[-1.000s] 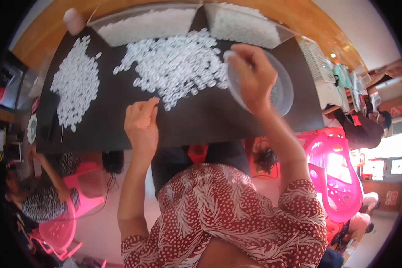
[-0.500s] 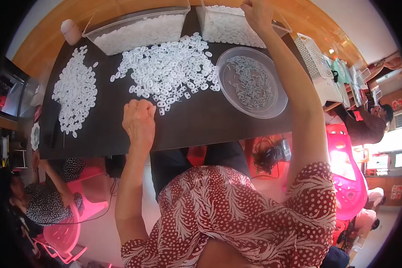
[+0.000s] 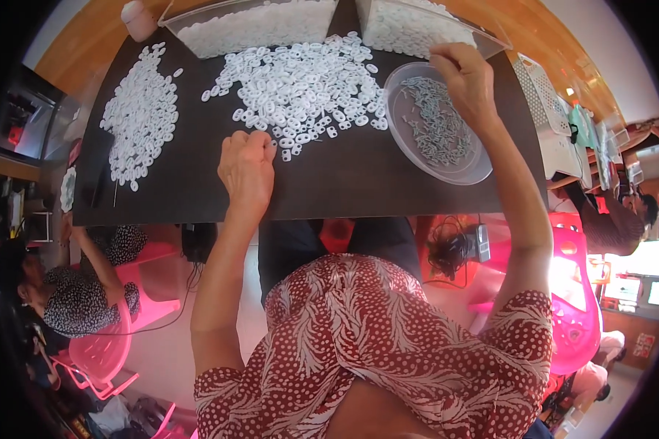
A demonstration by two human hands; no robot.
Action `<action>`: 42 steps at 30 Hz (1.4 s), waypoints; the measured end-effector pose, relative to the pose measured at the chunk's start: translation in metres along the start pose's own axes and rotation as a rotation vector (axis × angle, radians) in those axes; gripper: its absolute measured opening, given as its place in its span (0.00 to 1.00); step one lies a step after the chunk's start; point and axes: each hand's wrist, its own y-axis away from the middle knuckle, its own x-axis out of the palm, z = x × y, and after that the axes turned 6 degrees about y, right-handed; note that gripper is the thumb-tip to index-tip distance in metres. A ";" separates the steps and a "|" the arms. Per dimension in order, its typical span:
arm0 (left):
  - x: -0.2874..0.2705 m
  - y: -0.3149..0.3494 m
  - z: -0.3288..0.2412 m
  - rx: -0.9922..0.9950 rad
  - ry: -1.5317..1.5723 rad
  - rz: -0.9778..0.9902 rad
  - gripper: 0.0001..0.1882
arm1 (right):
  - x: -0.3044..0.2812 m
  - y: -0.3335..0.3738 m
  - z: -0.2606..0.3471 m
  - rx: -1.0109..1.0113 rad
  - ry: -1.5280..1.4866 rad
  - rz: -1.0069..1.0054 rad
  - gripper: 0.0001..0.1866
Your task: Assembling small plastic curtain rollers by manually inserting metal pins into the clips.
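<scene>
My left hand [image 3: 247,174] is closed near the front of the dark table, beside the loose edge of a heap of small white oval plastic pieces with holes [image 3: 293,84]. Its fingertips are pressed together; what they hold, if anything, is too small to make out. Above the upper right rim of a round translucent bowl [image 3: 403,162], my right hand [image 3: 470,82] has its thumb and fingers pinched. Whatever might be in that pinch cannot be made out. Many thin grey metal pieces, like nails or screws [image 3: 436,121], lie in the bowl.
A second pile of white pieces [image 3: 140,117] covers the table's left side. Two clear bins, a left one [image 3: 260,33] and a right one [image 3: 417,33], stand at the back, filled with white pieces. A pale bottle [image 3: 138,22] is at the far left. Another person [image 3: 88,300] sits at left.
My right hand has come down and nearer, from over the right bin to the bowl's edge. My left hand stays closed by the heap. The whole view has shifted slightly.
</scene>
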 end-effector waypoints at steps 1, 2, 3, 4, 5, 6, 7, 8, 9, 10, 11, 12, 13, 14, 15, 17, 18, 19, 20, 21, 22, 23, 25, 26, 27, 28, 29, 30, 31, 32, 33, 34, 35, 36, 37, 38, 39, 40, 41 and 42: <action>0.000 -0.002 0.001 0.015 -0.023 0.019 0.06 | 0.001 0.007 -0.002 0.004 -0.055 0.018 0.07; 0.000 -0.003 0.003 0.028 -0.046 0.038 0.06 | 0.000 0.011 0.000 0.007 -0.110 0.038 0.06; -0.002 -0.005 0.007 0.020 -0.029 0.053 0.07 | 0.000 0.013 0.005 -0.010 -0.113 0.033 0.05; -0.004 -0.007 0.008 -0.015 -0.026 0.075 0.07 | 0.001 0.015 0.007 -0.064 -0.094 0.024 0.04; -0.006 -0.009 0.009 -0.047 -0.021 0.102 0.07 | 0.001 0.018 0.006 -0.113 -0.073 0.016 0.04; -0.008 -0.010 0.007 -0.053 0.010 0.109 0.06 | 0.001 0.022 0.006 -0.133 -0.062 0.009 0.03; -0.011 -0.012 0.006 -0.058 0.014 0.127 0.06 | 0.002 0.027 0.004 -0.118 -0.069 0.057 0.04; -0.012 -0.012 0.005 -0.063 0.016 0.146 0.06 | 0.002 0.031 0.003 -0.102 -0.079 0.105 0.05; -0.011 -0.010 0.002 -0.065 0.075 0.124 0.07 | 0.000 0.037 0.005 -0.042 -0.090 0.165 0.05; -0.012 -0.006 0.003 -0.058 0.081 0.130 0.07 | 0.001 0.042 0.002 -0.036 -0.081 0.163 0.05; -0.012 -0.003 0.004 -0.061 0.174 0.090 0.07 | 0.003 0.049 -0.002 -0.022 -0.083 0.226 0.05; -0.012 0.000 0.005 -0.067 0.266 0.050 0.07 | 0.005 0.053 -0.004 -0.008 -0.086 0.288 0.05; -0.013 0.004 0.005 -0.066 0.268 0.051 0.07 | 0.004 0.056 -0.001 0.063 -0.088 0.361 0.05; -0.014 0.008 0.006 -0.155 0.452 0.019 0.07 | 0.007 0.058 -0.001 0.063 -0.087 0.362 0.05; -0.016 0.012 0.006 -0.244 0.635 -0.015 0.07 | 0.012 0.061 -0.004 0.028 -0.061 0.384 0.05; -0.018 0.019 0.001 -0.242 0.699 -0.026 0.07 | 0.022 0.065 -0.007 -0.008 -0.033 0.406 0.05; -0.019 0.022 -0.002 -0.240 0.762 -0.038 0.06 | 0.026 0.065 -0.007 -0.020 0.020 0.403 0.05; -0.021 0.025 -0.005 -0.241 0.759 -0.041 0.06 | 0.030 0.066 -0.007 -0.033 0.070 0.400 0.06; -0.023 0.027 -0.009 -0.257 0.807 -0.043 0.06 | 0.035 0.067 -0.008 -0.035 0.067 0.401 0.06; -0.024 0.030 -0.011 -0.272 0.856 -0.046 0.07 | 0.039 0.067 -0.011 -0.070 0.126 0.411 0.05; -0.026 0.032 -0.013 -0.275 0.853 -0.050 0.07 | 0.043 0.068 -0.012 -0.106 0.184 0.422 0.05; -0.028 0.034 -0.015 -0.303 0.885 -0.049 0.07 | 0.046 0.068 -0.013 -0.109 0.180 0.423 0.05; -0.030 0.037 -0.018 -0.335 0.914 -0.054 0.07 | 0.049 0.068 -0.014 -0.157 0.243 0.411 0.04; -0.030 0.039 -0.020 -0.326 0.935 -0.060 0.07 | 0.050 0.068 -0.014 -0.162 0.239 0.413 0.04; -0.031 0.040 -0.021 -0.316 0.956 -0.066 0.07 | 0.051 0.068 -0.014 -0.170 0.241 0.398 0.04; -0.031 0.042 -0.022 -0.319 0.954 -0.070 0.07 | 0.050 0.068 -0.013 -0.179 0.245 0.383 0.04; -0.031 0.044 -0.023 -0.311 0.955 -0.064 0.07 | 0.050 0.067 -0.013 -0.183 0.242 0.384 0.04; -0.031 0.045 -0.025 -0.303 0.957 -0.058 0.07 | 0.047 0.066 -0.012 -0.163 0.185 0.366 0.03; -0.032 0.046 -0.027 -0.306 0.956 -0.062 0.07 | 0.044 0.064 -0.009 -0.142 0.128 0.349 0.03; -0.033 0.046 -0.031 -0.320 0.992 -0.061 0.07 | 0.039 0.062 -0.006 -0.146 0.127 0.351 0.03; -0.033 0.047 -0.035 -0.333 1.029 -0.060 0.07 | 0.033 0.059 -0.003 -0.084 0.082 0.388 0.03; -0.033 0.046 -0.039 -0.334 1.029 -0.062 0.07 | 0.028 0.057 -0.001 -0.021 0.037 0.422 0.04; -0.032 0.045 -0.043 -0.344 1.060 -0.055 0.07 | 0.025 0.056 0.000 -0.022 0.038 0.422 0.04; -0.031 0.044 -0.046 -0.354 1.092 -0.047 0.06 | 0.022 0.055 -0.001 0.091 -0.115 0.461 0.04; -0.028 0.044 -0.048 -0.353 1.095 -0.046 0.06 | 0.019 0.055 -0.001 0.206 -0.268 0.497 0.05; -0.024 0.043 -0.049 -0.330 1.136 -0.031 0.06 | 0.015 0.054 -0.001 0.208 -0.264 0.496 0.05; -0.021 0.043 -0.051 -0.307 1.179 -0.016 0.07 | 0.011 0.053 -0.001 0.298 -0.362 0.543 0.06; -0.020 0.042 -0.054 -0.309 1.179 -0.016 0.07 | 0.008 0.051 0.000 0.387 -0.464 0.593 0.07; -0.018 0.042 -0.057 -0.298 1.199 0.017 0.08 | 0.005 0.049 0.003 0.388 -0.464 0.595 0.07; -0.017 0.041 -0.059 -0.286 1.219 0.050 0.09 | 0.001 0.048 0.007 0.437 -0.529 0.615 0.08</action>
